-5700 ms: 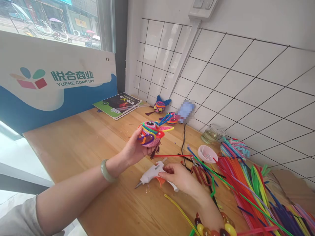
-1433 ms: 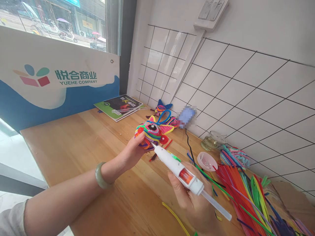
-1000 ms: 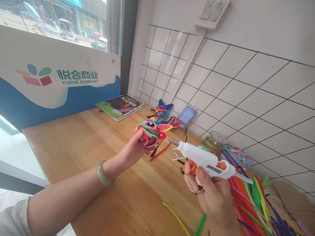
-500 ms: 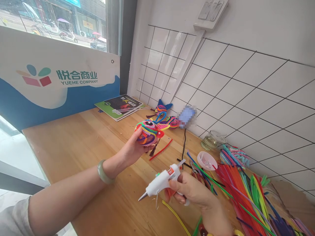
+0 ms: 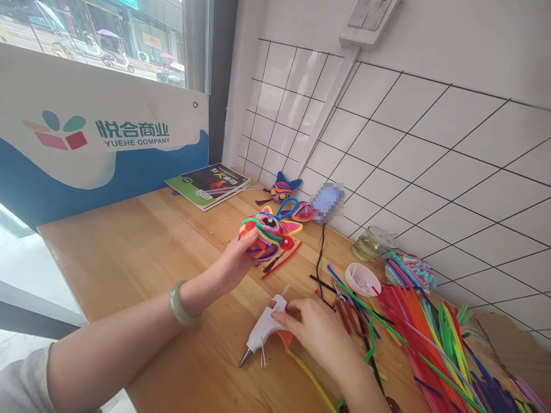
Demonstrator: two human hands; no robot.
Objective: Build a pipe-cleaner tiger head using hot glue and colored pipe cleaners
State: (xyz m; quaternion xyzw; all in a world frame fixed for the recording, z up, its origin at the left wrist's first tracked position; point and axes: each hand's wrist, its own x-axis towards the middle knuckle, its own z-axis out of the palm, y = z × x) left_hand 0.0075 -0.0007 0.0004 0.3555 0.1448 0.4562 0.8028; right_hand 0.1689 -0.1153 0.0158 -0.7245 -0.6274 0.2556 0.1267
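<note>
1. The left hand [image 5: 235, 261] is clasped around a multicoloured pipe-cleaner figure [image 5: 267, 234], holding it above the wooden desk [image 5: 142, 246]; the figure sits at about 1 o'clock from the palm, its ears and a blue loop pointing toward the tiled wall.
2. The right hand [image 5: 316, 330] rests on a white glue gun [image 5: 263, 331] lying on the desk, fingers curled over its rear; how firmly they grip cannot be told. The gun's body stretches to 9 o'clock of the hand, its metal nozzle aimed at 7 o'clock and well apart from the figure.
3. A red pipe cleaner [image 5: 282, 259] lies on the desk just below the held figure.
4. At 3 o'clock of the right hand spreads a heap of coloured pipe cleaners [image 5: 430, 327], with a small pink dish [image 5: 362, 279] and a glass jar [image 5: 372, 242] beyond it.
5. Two more finished figures [image 5: 282, 188] sit against the wall at 12 o'clock, beside a booklet [image 5: 206, 184].
6. A green bangle [image 5: 177, 302] circles the left wrist.
</note>
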